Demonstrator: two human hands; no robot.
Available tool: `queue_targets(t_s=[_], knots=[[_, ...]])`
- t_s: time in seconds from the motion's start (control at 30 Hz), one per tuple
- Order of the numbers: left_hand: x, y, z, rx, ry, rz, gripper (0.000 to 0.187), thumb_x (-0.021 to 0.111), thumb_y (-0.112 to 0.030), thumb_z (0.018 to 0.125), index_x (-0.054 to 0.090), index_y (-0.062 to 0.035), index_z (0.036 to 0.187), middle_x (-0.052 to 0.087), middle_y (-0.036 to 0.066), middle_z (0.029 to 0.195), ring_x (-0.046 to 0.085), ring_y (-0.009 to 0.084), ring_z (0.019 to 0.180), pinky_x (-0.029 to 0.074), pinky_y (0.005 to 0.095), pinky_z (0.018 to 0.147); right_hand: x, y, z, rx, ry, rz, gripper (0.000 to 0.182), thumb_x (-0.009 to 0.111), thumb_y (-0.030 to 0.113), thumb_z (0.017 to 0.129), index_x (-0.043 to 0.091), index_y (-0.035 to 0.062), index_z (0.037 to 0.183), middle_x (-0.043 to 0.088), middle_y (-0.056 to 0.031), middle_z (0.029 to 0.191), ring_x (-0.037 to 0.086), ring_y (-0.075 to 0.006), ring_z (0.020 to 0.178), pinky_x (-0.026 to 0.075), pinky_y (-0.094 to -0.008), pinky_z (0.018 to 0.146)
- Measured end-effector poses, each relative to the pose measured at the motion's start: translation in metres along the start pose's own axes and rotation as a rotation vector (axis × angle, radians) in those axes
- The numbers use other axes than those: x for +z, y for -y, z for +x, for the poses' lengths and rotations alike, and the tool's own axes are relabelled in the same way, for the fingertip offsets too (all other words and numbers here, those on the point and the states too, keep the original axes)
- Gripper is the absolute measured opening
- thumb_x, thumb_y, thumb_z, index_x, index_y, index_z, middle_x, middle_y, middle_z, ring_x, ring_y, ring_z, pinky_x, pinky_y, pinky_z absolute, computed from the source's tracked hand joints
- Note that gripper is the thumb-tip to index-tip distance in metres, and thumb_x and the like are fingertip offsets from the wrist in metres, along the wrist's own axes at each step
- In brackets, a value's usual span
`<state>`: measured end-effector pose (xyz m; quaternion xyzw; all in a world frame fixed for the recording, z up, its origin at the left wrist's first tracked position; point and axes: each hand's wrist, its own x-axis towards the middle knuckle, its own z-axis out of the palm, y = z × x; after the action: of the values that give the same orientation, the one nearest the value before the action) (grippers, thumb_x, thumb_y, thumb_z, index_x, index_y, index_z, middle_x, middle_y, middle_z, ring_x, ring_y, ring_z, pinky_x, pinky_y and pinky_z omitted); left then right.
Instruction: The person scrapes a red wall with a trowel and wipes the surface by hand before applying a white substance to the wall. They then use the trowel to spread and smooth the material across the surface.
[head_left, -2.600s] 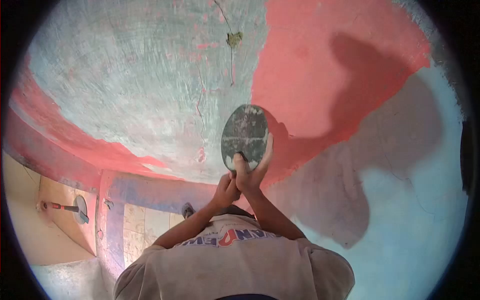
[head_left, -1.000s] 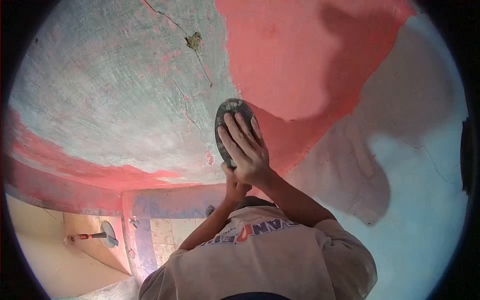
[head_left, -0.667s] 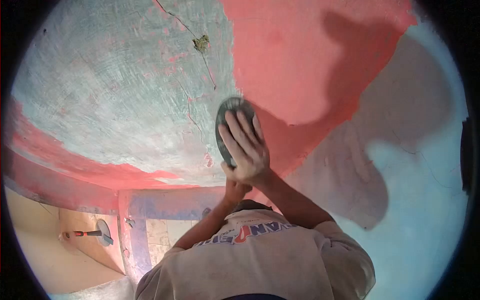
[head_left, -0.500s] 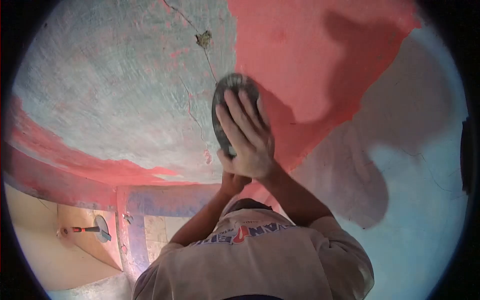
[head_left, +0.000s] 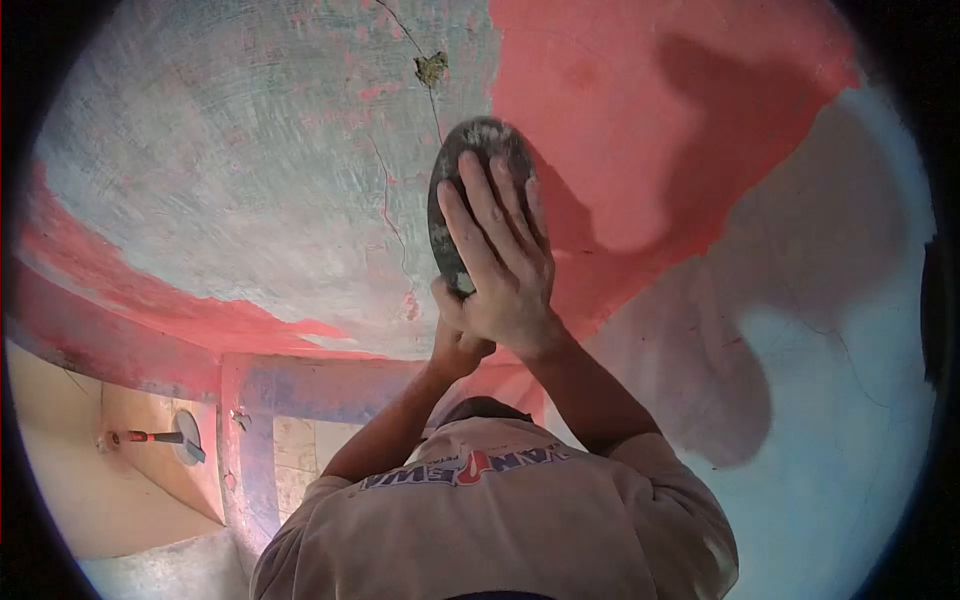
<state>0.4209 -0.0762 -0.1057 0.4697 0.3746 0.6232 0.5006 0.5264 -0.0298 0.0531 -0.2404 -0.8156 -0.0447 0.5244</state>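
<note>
A dark oval pad [head_left: 455,240] with pale dusty patches stands against the wall, at the border between grey and pink. My right hand [head_left: 510,270] is spread over its face, fingers pointing up and thumb hooked at the lower edge. Just below the pad, my left hand [head_left: 460,350] is closed behind the right wrist; what it grips is hidden. The grey scraped area [head_left: 270,150] lies left of the pad, and pink paint [head_left: 590,90] lies right of it. A thin crack runs up from the pad's top to a small rough hole [head_left: 431,68].
A pale blue wall [head_left: 830,490] is on the right, under broad shadows. A dark object [head_left: 932,310] sits at the far right edge. Lower left, a tool with a black and orange handle [head_left: 150,437] is beside a whitish disc [head_left: 188,425]. My beige shirt [head_left: 500,530] fills the bottom.
Both hands and the pad have moved a little way up the wall, closer to the rough hole. The view has shifted slightly. My hold looks the same.
</note>
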Motion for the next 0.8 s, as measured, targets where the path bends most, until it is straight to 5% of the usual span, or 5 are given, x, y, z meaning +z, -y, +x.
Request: queue_targets(t_s=[0.3,0.33,0.7,0.77,0.8], knots=[[0.004,-0.005,-0.014,-0.004,0.003,0.052,0.018,0.054,-0.021,0.097,0.056,-0.0029,0.099,0.053,-0.001,0.071,0.049,0.0070,0.060,0.039,0.0260,0.049,0.005,0.003,-0.012,0.027,0.019,-0.013,0.077,0.070,0.016,0.060,0.060,-0.0017,0.134,0.049,-0.0238,0.150,0.044,-0.0448,0.140,0.028,-0.0601,0.118],[0.008,-0.014,-0.006,0.047,0.017,0.081,0.018,0.053,-0.021,0.097,0.056,-0.0030,0.097,0.053,-0.001,0.071,0.049,0.0068,0.059,0.039,0.0260,0.048,0.003,0.001,-0.004,0.025,0.026,-0.022,0.087,0.079,0.020,0.058,0.057,0.0049,0.140,0.043,-0.0210,0.156,0.036,-0.0398,0.147,0.021,-0.0589,0.122],[0.004,0.012,-0.022,-0.065,-0.032,-0.053,0.017,0.053,-0.016,0.094,0.053,-0.0042,0.107,0.054,-0.001,0.073,0.049,0.0071,0.058,0.038,0.0269,0.047,0.014,0.000,-0.026,0.027,0.053,-0.036,0.086,0.077,0.020,0.058,0.057,0.0034,0.139,0.044,-0.0219,0.155,0.038,-0.0402,0.146,0.021,-0.0605,0.121],[0.000,0.000,-0.005,0.324,0.057,0.416,0.013,0.054,-0.017,0.095,0.055,-0.0039,0.097,0.054,-0.001,0.073,0.049,0.0072,0.058,0.039,0.0269,0.048,0.005,-0.001,-0.001,-0.014,0.033,-0.055,0.090,0.079,0.020,0.056,0.055,0.0040,0.141,0.040,-0.0216,0.157,0.035,-0.0405,0.147,0.019,-0.0604,0.122],[0.003,-0.004,-0.004,0.283,0.051,0.346,0.014,0.054,-0.017,0.096,0.055,-0.0039,0.095,0.054,-0.001,0.073,0.049,0.0072,0.058,0.039,0.0267,0.048,0.004,0.000,-0.001,-0.002,0.047,-0.044,0.089,0.078,0.019,0.056,0.056,0.0033,0.140,0.041,-0.0220,0.157,0.035,-0.0407,0.147,0.019,-0.0605,0.122]])
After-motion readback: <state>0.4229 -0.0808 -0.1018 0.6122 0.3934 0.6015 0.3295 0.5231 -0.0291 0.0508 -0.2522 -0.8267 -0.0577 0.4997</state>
